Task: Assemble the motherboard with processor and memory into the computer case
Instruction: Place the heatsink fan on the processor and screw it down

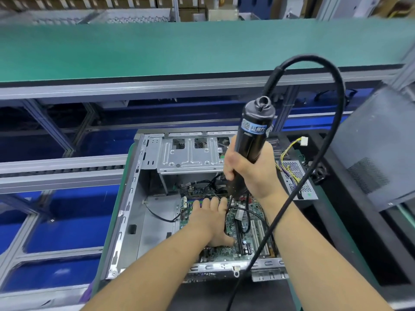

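An open metal computer case point(131, 205) lies on its side before me. The green motherboard point(251, 225) sits inside it, with white slots near its right part. My left hand point(211, 218) lies flat on the board, fingers straight and pointing away from me. My right hand point(249, 169) grips a black electric screwdriver point(252, 135), held upright. Its tip comes down on the board right beside my left fingertips. The screw under the tip is hidden. The memory and processor are mostly covered by my hands.
The screwdriver's black cable point(323, 153) loops up and hangs down across my right forearm. A drive cage point(190, 153) fills the case's far end. A loose yellow-wired connector point(303, 141) lies at the right. A grey side panel point(377, 147) leans there. A green conveyor point(179, 48) runs behind.
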`<state>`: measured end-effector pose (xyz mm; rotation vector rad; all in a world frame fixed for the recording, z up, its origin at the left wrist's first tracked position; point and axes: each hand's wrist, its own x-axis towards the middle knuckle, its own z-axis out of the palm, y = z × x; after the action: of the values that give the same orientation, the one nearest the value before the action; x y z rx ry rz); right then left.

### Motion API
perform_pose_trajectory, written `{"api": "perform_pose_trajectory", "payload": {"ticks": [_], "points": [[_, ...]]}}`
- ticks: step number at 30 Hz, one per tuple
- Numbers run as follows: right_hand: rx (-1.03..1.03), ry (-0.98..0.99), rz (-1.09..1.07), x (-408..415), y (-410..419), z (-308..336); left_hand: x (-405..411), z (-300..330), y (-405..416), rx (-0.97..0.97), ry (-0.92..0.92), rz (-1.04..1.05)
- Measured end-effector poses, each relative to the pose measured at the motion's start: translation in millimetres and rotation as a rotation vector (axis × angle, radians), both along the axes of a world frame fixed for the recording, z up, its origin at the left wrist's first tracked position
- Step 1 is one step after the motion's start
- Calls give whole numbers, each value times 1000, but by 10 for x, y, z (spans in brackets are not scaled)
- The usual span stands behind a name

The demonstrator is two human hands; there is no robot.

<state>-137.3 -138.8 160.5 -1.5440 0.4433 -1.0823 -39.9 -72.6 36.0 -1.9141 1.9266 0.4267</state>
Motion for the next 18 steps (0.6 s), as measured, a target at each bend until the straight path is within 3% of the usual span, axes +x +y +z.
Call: {"api": "perform_pose_trajectory", "payload": {"ticks": [9,18], "points": [[7,-160,-59,-86,38,160,104,-61,1,-13,115,18],[67,-115,-9,-109,109,141,119,-68,22,-30,151,35]]}}
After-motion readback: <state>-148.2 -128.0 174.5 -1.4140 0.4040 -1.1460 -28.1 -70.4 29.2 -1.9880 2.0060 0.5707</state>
